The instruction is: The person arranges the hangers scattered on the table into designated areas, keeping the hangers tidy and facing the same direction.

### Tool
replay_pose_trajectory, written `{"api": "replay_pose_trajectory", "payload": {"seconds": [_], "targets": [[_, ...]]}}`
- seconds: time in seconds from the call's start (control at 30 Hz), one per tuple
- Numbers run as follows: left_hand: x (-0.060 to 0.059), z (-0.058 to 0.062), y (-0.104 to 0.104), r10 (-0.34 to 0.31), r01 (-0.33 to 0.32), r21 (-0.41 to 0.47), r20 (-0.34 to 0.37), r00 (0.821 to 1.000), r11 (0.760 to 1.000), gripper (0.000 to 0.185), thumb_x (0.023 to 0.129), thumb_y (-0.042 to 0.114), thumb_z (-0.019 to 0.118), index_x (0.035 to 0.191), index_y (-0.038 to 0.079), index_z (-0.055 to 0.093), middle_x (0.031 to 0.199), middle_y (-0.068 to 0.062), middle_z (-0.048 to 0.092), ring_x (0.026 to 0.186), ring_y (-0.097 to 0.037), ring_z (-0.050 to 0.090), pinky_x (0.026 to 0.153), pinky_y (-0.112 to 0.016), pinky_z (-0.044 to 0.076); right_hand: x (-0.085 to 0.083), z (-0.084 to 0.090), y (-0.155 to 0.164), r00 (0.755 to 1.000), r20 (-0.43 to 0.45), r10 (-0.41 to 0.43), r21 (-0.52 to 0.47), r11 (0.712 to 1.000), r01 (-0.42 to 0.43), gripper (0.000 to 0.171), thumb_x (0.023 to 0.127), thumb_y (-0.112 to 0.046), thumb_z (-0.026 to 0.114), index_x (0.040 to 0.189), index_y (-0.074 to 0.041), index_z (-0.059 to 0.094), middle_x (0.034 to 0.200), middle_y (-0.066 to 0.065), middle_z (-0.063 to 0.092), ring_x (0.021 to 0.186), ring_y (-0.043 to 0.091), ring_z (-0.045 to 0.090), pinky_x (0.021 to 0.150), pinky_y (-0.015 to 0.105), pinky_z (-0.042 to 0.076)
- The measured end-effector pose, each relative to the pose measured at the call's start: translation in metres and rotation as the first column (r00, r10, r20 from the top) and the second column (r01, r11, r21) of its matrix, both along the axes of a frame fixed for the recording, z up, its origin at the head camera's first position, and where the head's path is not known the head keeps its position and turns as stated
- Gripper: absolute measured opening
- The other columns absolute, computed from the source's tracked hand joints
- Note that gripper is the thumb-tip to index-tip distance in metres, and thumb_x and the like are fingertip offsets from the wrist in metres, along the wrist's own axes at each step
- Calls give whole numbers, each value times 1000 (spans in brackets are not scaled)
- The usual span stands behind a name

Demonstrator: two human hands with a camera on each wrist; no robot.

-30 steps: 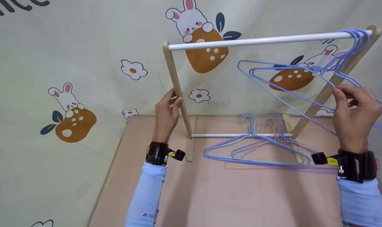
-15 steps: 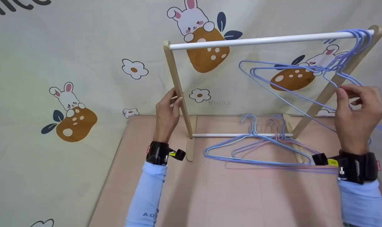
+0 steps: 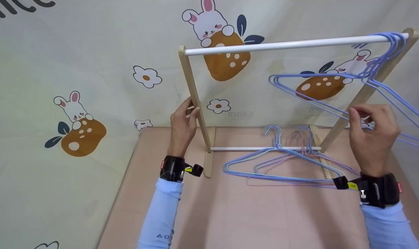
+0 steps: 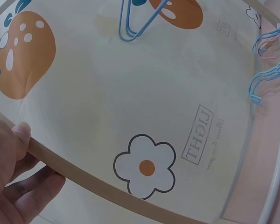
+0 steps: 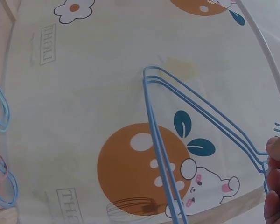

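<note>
In the head view, my left hand (image 3: 184, 124) holds the left wooden post of a clothes rack (image 3: 192, 83), thumb on one side and fingers on the other. The left wrist view shows the same hold on the post (image 4: 98, 186). Several blue wire hangers (image 3: 320, 75) hang at the right end of the rack's white top rod (image 3: 288, 45). My right hand (image 3: 373, 135) is in front of their lower part, fingers loosely bent, with nothing visibly held. In the right wrist view, its fingertips (image 5: 275, 177) appear beside the hanger necks (image 5: 259, 163); contact cannot be told.
More blue hangers and a pink hanger (image 3: 282, 180) rest at the lower white rod (image 3: 244, 148), hooks upward. The rack stands on a pink surface (image 3: 250, 214) before a patterned curtain (image 3: 102, 69).
My right hand has left the front hanger's neck and moved down and left. That hanger has swung into line with the others. The left hand stays on the post.
</note>
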State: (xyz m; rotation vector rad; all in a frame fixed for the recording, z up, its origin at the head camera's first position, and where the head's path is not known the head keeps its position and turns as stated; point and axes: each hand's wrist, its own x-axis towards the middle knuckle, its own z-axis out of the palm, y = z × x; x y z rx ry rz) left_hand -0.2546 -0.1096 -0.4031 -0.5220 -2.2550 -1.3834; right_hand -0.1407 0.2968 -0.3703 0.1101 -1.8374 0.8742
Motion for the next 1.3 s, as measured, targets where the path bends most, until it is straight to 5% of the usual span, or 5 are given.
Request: {"api": "replay_pose_trajectory", "payload": {"seconds": [0.3, 0.57, 0.77, 1.3], "targets": [[-2, -1, 0, 4, -4, 0, -3, 1000, 1000, 33, 95, 11, 54, 128, 7, 54, 111, -6, 60, 97, -16, 62, 77, -20, 52, -10, -42, -10, 987, 55, 149, 116, 981, -155, 13, 79, 7, 70, 91, 3, 69, 82, 13, 59, 76, 20, 52, 67, 20, 37], [-2, -2, -1, -14, 15, 30, -15, 1000, 999, 34, 95, 10, 54, 129, 7, 54, 112, -6, 61, 95, -16, 62, 77, -21, 52, -21, -90, -25, 942, 205, 267, 275, 907, -317, 18, 77, 9, 71, 92, -2, 68, 87, 7, 58, 81, 17, 53, 72, 20, 42], [-1, -1, -1, -20, 19, 31, 6, 1000, 999, 37, 95, 12, 54, 132, 8, 51, 115, -7, 60, 97, -13, 61, 78, -21, 52, -26, -128, -29, 892, 373, 256, 292, 880, -374, 16, 77, 6, 72, 88, -4, 66, 85, 3, 56, 79, 13, 52, 69, 20, 42], [0, 0, -1, -29, 29, 46, 4, 1000, 999, 38, 94, 11, 55, 131, 7, 51, 114, -9, 60, 97, -18, 62, 77, -22, 52, -33, -184, -29, 810, 576, 110, 283, 902, -325, 15, 75, 3, 75, 86, -2, 66, 80, 6, 54, 70, 23, 52, 58, 38, 44]]}}
